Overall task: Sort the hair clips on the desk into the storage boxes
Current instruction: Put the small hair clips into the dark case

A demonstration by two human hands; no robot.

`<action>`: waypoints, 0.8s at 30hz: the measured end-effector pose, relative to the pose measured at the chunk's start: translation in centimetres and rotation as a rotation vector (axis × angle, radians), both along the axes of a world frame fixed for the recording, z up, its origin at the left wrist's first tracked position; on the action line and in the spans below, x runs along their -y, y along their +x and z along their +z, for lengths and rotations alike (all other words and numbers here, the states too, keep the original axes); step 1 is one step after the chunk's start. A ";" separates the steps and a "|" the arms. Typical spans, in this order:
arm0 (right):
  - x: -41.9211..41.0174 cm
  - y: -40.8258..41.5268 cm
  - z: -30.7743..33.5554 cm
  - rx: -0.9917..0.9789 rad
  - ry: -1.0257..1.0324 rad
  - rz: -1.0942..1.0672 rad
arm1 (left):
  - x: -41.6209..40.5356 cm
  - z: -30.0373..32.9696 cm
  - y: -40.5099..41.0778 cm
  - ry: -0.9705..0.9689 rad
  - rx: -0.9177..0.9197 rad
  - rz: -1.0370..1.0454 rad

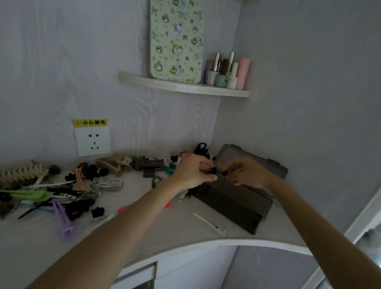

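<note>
A dark storage box [232,204] stands at the desk's right corner with its lid [252,161] raised against the wall. Both hands hover over its open top. My left hand [192,170] pinches a small black hair clip [213,171] at its fingertips. My right hand [247,172] has curled fingers touching something small and dark [225,173] beside that clip; what it holds is unclear. Many hair clips lie across the desk's left and back: a purple clip [63,218], green clips [28,194], a silver clip [108,184], a beige claw clip [109,163] and several black ones.
A white slim clip [209,223] lies in front of the box near the curved desk edge [202,244]. A wall socket [92,141] sits above the clip pile. A corner shelf [183,86] holds bottles and a patterned board.
</note>
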State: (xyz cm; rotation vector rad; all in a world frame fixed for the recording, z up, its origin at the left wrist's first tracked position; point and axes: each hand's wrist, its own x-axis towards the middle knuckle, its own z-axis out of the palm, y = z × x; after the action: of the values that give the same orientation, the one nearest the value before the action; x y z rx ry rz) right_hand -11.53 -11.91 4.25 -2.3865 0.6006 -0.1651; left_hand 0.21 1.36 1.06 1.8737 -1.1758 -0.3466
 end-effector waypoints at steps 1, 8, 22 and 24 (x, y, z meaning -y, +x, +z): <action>0.2 -0.5 0.0 -0.022 -0.011 0.026 | 0.7 -0.2 -0.4 0.007 -0.004 -0.015; 0.0 -1.1 -0.2 -0.028 -0.212 0.066 | -0.7 0.1 0.3 0.021 0.005 -0.020; -17.8 9.0 -7.0 0.276 -0.208 0.497 | -25.3 -3.1 7.8 0.251 0.211 0.375; -20.4 9.9 -7.9 0.282 -0.230 0.496 | -26.8 -4.1 8.5 0.186 0.202 0.387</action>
State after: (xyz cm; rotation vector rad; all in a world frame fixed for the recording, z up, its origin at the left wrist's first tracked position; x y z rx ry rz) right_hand -1.68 8.54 -3.66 -2.5874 -0.1550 -0.3576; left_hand 8.72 28.17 -3.01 2.2886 -0.9030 -0.0523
